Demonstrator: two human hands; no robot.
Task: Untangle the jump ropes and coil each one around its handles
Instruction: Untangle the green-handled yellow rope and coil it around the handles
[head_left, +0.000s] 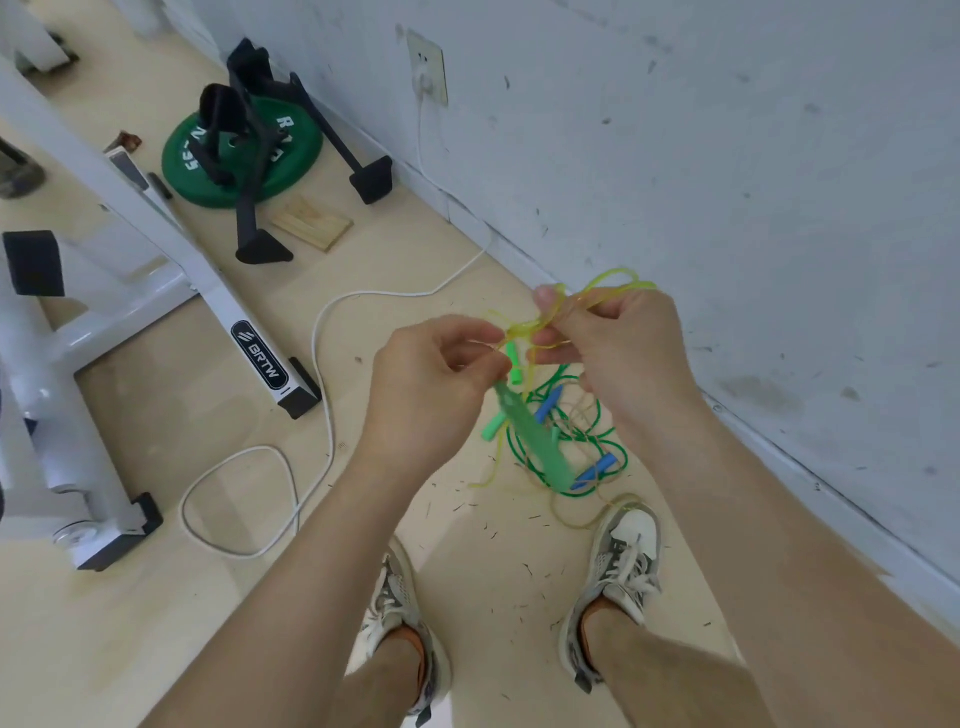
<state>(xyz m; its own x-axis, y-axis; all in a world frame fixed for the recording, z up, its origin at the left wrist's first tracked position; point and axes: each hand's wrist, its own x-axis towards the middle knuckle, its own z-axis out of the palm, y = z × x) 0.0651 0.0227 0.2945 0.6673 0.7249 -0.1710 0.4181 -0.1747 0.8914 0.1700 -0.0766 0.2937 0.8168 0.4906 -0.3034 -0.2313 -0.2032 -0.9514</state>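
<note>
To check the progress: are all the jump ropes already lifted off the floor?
No, a green rope and blue handles lie on the floor beneath the held yellow rope.

Pale floor (130, 623) down there, speckled with dark bits. By the wall sits a tangled heap of jump ropes (566, 452), blue handles (549, 402) poking out. A white cable (317, 332) loops across the middle. Further back lie a green weight plate (304, 156) and a wooden block (311, 223) beside it, with a white frame (218, 296) standing left.

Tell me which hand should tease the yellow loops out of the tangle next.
Probably the right. The right hand pinches the yellow rope loops right at the tangle, while the left hand pinches the top of the green handle that hangs below it, so it suits anchoring.
</note>
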